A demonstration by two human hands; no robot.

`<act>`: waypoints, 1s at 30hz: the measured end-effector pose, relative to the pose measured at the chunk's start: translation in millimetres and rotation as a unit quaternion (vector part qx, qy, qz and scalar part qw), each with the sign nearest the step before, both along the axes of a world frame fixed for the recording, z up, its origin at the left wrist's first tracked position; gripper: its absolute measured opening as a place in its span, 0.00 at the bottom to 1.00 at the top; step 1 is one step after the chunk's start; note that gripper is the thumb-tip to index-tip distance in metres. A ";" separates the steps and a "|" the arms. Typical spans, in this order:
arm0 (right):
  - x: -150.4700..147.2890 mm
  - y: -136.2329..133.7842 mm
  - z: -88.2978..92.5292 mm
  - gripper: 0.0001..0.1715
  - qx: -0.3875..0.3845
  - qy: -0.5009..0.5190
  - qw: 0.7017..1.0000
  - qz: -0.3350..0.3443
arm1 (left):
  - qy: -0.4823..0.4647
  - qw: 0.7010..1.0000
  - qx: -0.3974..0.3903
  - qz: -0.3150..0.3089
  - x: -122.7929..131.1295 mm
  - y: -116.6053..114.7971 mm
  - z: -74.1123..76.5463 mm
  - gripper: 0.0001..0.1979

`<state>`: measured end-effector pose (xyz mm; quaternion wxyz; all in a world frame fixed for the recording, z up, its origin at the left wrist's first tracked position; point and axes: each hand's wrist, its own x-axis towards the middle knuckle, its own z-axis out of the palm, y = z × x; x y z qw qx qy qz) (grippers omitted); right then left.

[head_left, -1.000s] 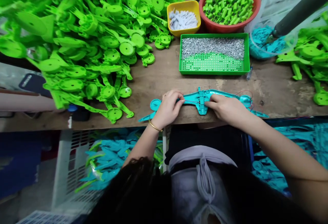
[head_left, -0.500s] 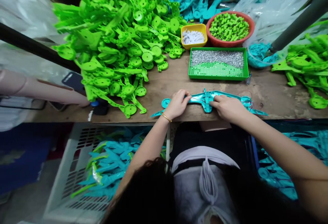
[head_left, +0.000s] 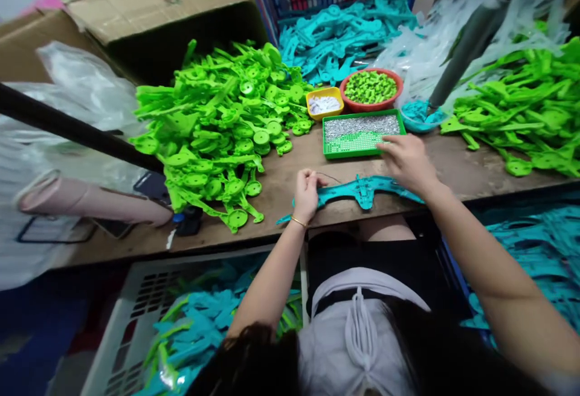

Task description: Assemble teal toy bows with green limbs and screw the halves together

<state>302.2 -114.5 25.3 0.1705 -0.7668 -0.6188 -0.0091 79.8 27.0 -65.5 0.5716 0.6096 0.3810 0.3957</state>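
A long turquoise plastic part (head_left: 364,192), hollow side up, lies across the front of the wooden table. At its left end my left hand (head_left: 307,195) is closed in a pinch on a thin dark wire (head_left: 330,177), which arcs over the part. Over the right half of the part hovers my right hand (head_left: 409,163), its fingers stretched toward the green tray (head_left: 351,154) and apparently holding nothing. Small silvery metal pieces (head_left: 362,125), too small to name, fill the tray's back half. My right hand hides some of the part's right side.
Bright green plastic parts are heaped at left (head_left: 217,136) and right (head_left: 534,112). Behind the tray stand a yellow tub (head_left: 312,113), a red bowl (head_left: 399,91) and a clear bowl of turquoise pieces (head_left: 421,115). A dark pole (head_left: 469,52) slants down at right.
My right hand has left the turquoise part and moved up toward the tray's right front corner. My left hand stays at the part's left end. The view has tilted up.
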 end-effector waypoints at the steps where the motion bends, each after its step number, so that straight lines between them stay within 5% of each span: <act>1: 6.4 -13.2 -3.8 0.25 0.026 0.037 0.998 -0.051 | -0.022 0.999 -0.018 0.015 -0.4 0.9 -1.0 0.09; 4: 18.5 -65.0 -27.5 0.28 0.029 0.085 0.984 -0.152 | -0.073 0.994 -0.064 0.048 -1.9 3.2 -1.7 0.14; 9: 0.2 -127.5 -73.8 0.52 -0.075 0.046 0.985 -0.149 | -0.097 0.989 -0.093 0.068 1.7 -1.1 5.1 0.16; 11: -4.0 -136.4 -79.8 0.50 -0.072 0.031 0.983 -0.163 | -0.086 0.990 -0.092 0.069 0.7 0.1 14.5 0.14; 16: 21.4 -140.4 -67.2 0.38 -0.052 0.050 0.986 -0.150 | -0.027 0.993 -0.033 0.108 -35.3 30.8 47.0 0.09; 18: 33.2 -135.5 -61.1 0.32 -0.074 0.049 0.984 -0.155 | 0.141 0.983 0.066 0.101 -58.2 46.3 51.3 0.06; 22: 40.5 -120.4 -61.2 0.24 -0.086 0.046 0.984 -0.148 | 0.264 0.954 0.081 0.121 -89.2 55.3 37.0 0.05; 26: 44.2 -123.7 -63.6 0.22 -0.040 0.115 0.984 -0.132 | 0.288 0.940 0.092 0.155 -87.6 35.3 12.4 0.04; 30: 68.0 -136.1 -32.5 0.22 -0.092 0.233 0.965 -0.077 | 0.280 0.932 0.125 0.193 -73.0 14.6 -0.8 0.05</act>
